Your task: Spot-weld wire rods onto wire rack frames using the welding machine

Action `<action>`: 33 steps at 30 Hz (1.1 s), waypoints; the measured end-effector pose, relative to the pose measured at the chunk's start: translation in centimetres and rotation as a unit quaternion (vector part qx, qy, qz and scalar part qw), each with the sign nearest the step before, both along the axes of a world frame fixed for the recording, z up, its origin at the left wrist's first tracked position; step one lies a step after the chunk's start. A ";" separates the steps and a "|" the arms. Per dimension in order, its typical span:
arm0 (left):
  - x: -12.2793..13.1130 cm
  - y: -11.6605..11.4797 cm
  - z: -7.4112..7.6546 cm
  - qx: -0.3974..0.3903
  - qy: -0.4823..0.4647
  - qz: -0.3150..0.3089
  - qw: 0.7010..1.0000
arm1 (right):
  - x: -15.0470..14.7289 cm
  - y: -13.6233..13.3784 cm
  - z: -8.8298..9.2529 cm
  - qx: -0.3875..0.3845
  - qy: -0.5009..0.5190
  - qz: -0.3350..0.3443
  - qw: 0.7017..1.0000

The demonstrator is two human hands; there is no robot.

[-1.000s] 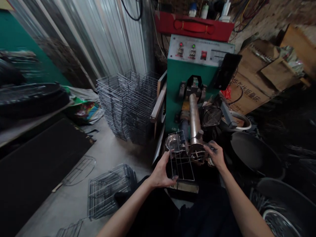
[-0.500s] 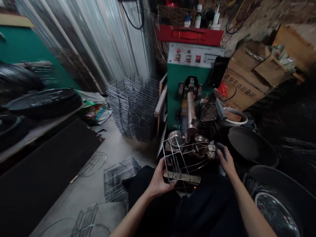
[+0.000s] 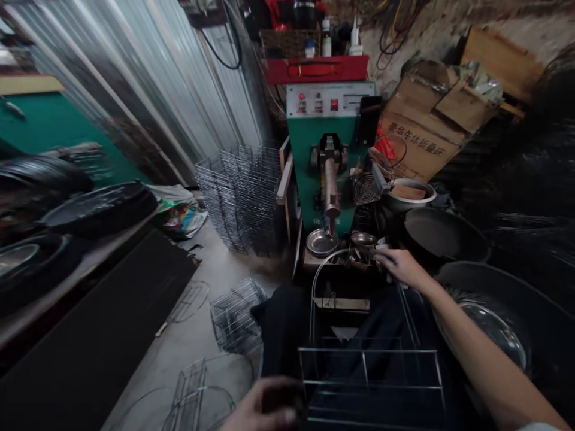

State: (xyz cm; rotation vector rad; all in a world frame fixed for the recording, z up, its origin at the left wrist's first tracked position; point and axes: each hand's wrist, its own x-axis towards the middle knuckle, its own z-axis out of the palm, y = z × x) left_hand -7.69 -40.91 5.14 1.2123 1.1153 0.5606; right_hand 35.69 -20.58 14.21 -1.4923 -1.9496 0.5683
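Observation:
A bent steel-wire basket frame (image 3: 371,383) fills the lower middle of the view, with a rectangular grid near me and a curved wire hoop rising toward the machine. My right hand (image 3: 402,267) grips the far end of the hoop, close to a small metal bowl (image 3: 363,239). My left hand (image 3: 265,407), blurred at the bottom edge, is at the left side of the grid and seems to hold it. Beyond the hoop stands a green spot-welding machine (image 3: 330,173) with a vertical metal electrode arm (image 3: 331,185).
A tall stack of wire baskets (image 3: 238,200) stands left of the machine, with another wire basket (image 3: 236,314) on the concrete floor. Black pans (image 3: 442,233) lie to the right. Cardboard boxes (image 3: 424,129) sit behind them, and corrugated metal sheeting (image 3: 148,84) lines the left.
The wire frame has swung away from the machine, down toward me. My left hand has dropped to the bottom edge, and my right hand has moved left along the hoop. The view has tilted upward.

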 end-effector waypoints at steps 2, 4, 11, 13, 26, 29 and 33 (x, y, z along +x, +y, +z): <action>-2.2 3.6 2.9 0.058 0.121 0.079 0.988 | -1.3 0.6 -1.2 -0.025 -0.028 0.031 0.999; -2.0 9.1 5.8 0.209 0.211 0.058 0.953 | -2.6 1.2 -2.1 -0.027 -0.048 0.046 0.997; 7.5 24.6 6.7 0.363 0.258 -0.069 0.893 | -3.2 2.4 -2.8 -0.005 -0.043 0.068 0.997; 9.2 26.1 6.2 0.387 0.258 -0.082 0.881 | -2.6 2.4 -2.7 0.006 -0.055 0.061 0.997; 9.9 28.5 7.5 0.471 0.275 -0.102 0.832 | -5.0 3.4 0.4 -0.047 -0.276 -0.006 0.960; 9.4 28.9 7.9 0.481 0.270 -0.104 0.828 | -5.8 3.9 0.8 -0.041 -0.310 0.000 0.950; 8.9 29.7 8.1 0.491 0.267 -0.100 0.823 | -6.7 4.7 1.4 -0.057 -0.361 0.002 0.931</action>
